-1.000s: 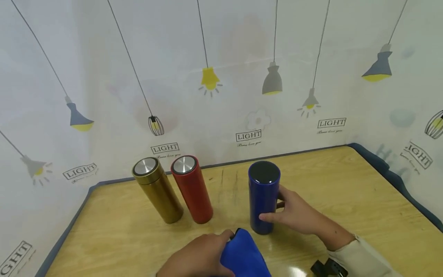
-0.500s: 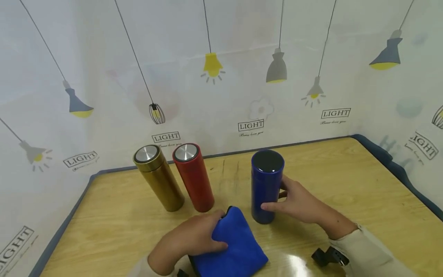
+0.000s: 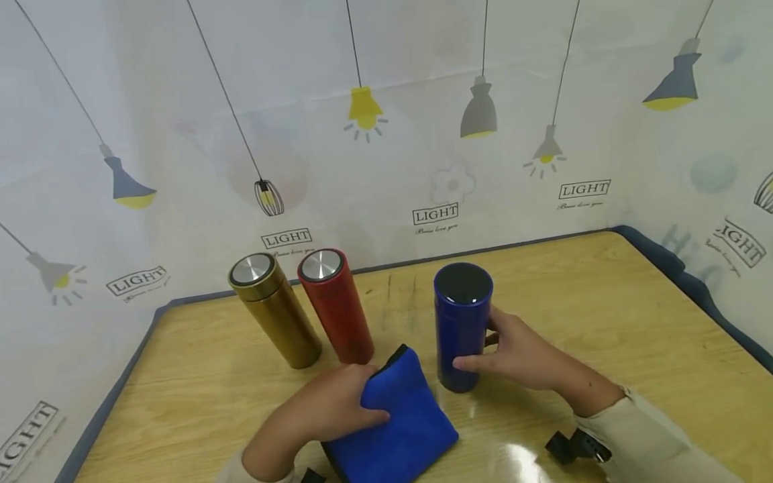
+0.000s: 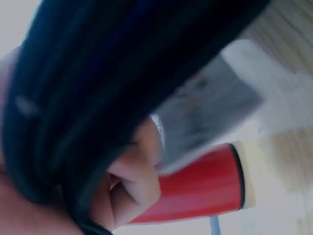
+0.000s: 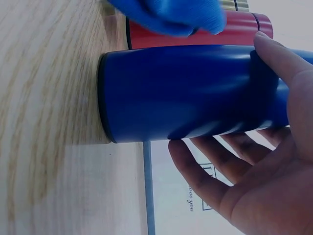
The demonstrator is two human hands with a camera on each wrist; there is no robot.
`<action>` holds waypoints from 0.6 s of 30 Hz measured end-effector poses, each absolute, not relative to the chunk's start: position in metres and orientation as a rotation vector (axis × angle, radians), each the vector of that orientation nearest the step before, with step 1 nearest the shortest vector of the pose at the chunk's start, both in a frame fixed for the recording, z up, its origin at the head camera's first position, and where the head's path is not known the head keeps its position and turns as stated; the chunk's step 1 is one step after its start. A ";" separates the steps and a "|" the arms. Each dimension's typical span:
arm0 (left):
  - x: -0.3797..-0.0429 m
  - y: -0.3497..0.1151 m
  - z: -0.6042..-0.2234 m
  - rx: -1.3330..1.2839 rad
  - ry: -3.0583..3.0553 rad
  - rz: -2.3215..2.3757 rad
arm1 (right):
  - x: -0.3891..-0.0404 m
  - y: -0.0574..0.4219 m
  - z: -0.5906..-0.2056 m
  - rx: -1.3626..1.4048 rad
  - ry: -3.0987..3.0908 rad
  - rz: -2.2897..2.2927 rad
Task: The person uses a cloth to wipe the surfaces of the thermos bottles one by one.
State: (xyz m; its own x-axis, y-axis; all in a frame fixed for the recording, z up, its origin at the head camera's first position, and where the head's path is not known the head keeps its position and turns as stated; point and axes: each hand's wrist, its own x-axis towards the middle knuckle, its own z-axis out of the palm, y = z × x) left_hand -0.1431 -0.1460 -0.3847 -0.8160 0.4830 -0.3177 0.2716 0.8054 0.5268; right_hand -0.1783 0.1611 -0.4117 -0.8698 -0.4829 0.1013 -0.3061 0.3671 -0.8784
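My left hand (image 3: 338, 406) grips a folded blue cloth (image 3: 401, 422) with dark edging, thumb on top, at the front middle of the table in the head view. In the left wrist view dark folds of this cloth (image 4: 127, 63) fill much of the picture and hide part of the hand. To its right, my right hand (image 3: 522, 355) holds an upright dark blue thermos (image 3: 455, 335) with a black top. Its thumb lies on the near side and its fingers reach around the back, as the right wrist view shows at the thermos body (image 5: 186, 93).
Left of the blue thermos stand a red thermos (image 3: 341, 315) and a gold thermos (image 3: 280, 322), both with silver tops. They are on the wooden table (image 3: 181, 402), before a lamp-patterned wall covering (image 3: 338, 168). A grey patch with faint marks (image 4: 210, 107) shows beside the red thermos.
My left hand has moved forward with the blue cloth, so more of it shows. The right hand stays on the blue thermos. The head view has tilted slightly down.
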 end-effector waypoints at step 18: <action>-0.133 -0.147 -0.349 0.053 2.705 1.562 | -0.177 0.161 -0.412 -0.739 2.449 -1.494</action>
State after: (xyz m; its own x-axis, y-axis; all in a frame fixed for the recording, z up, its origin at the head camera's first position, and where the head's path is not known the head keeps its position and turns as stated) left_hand -0.1327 -0.1470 -0.3487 -0.9993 0.0382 0.0017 0.0205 0.4993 0.8662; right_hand -0.1768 0.1613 -0.4120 -0.8604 -0.4992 0.1021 -0.3194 0.3721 -0.8715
